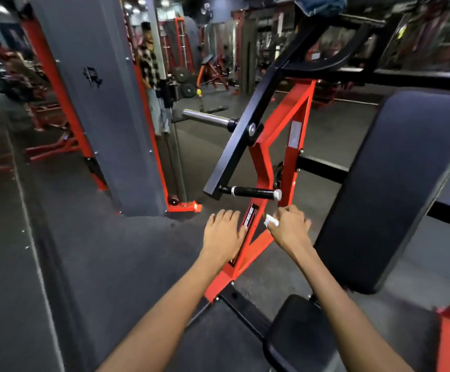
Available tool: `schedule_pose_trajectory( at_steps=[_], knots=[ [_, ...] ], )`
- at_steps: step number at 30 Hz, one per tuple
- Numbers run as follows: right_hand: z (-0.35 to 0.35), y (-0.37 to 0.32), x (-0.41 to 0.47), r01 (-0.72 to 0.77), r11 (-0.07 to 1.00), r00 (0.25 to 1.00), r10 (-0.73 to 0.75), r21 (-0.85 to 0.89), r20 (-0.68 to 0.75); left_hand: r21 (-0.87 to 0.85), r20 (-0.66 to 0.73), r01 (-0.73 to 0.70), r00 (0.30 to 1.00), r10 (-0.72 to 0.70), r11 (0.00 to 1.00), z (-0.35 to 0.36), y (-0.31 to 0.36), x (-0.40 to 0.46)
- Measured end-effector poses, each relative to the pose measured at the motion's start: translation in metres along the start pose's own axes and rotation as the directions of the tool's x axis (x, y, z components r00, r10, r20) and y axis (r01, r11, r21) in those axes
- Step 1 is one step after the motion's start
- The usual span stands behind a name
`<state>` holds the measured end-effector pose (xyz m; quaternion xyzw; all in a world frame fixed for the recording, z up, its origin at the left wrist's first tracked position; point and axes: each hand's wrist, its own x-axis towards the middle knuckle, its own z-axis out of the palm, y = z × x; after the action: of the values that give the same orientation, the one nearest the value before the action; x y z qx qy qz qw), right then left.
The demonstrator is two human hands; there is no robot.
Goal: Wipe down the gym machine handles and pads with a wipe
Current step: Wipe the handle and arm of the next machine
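Observation:
A red and black gym machine (285, 122) fills the middle of the view. Its black handle (250, 192) with a silver end cap sticks out to the right from a black lever arm. My right hand (289, 226) is just below that handle and grips a crumpled white wipe (270, 220). My left hand (223, 232) hovers over the red frame with straight fingers, holding nothing. A long black back pad (395, 189) stands tilted at the right. A smaller black seat pad (299, 334) lies below it, partly hidden by my right forearm.
A tall grey weight-stack cover (97, 103) with red posts stands at the left. A chrome plate-loading bar (207, 118) juts leftward from the lever arm. A person in a checked shirt (150, 65) stands behind it. More red racks fill the background. The floor is dark rubber.

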<state>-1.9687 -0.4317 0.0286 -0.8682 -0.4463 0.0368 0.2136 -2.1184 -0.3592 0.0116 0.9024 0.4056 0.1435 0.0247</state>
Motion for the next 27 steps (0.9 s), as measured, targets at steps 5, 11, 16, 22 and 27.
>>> schedule_pose_trajectory(
  at_steps=[5,11,16,22,27],
  knots=[
    [0.028,-0.050,0.048,-0.123,0.992,0.990,0.124,0.027,-0.063,-0.005,0.026,-0.098,0.995,0.098,0.995,0.007,-0.075,0.066],
    [0.059,-0.073,0.098,-0.253,0.967,0.964,0.254,0.015,-0.073,-0.074,0.018,-0.219,0.975,0.220,0.973,0.031,-0.122,0.138],
    [0.092,-0.078,0.151,-0.315,0.946,0.944,0.320,0.073,-0.085,-0.095,0.045,-0.282,0.957,0.287,0.955,0.063,-0.145,0.201],
    [0.131,-0.085,0.208,-0.355,0.884,0.915,0.395,0.305,-0.080,-0.119,0.105,-0.342,0.929,0.355,0.932,0.090,-0.166,0.265],
    [0.150,-0.092,0.242,-0.413,0.792,0.847,0.516,0.449,-0.130,-0.106,0.099,-0.427,0.894,0.437,0.898,0.111,-0.182,0.318]
  ],
)
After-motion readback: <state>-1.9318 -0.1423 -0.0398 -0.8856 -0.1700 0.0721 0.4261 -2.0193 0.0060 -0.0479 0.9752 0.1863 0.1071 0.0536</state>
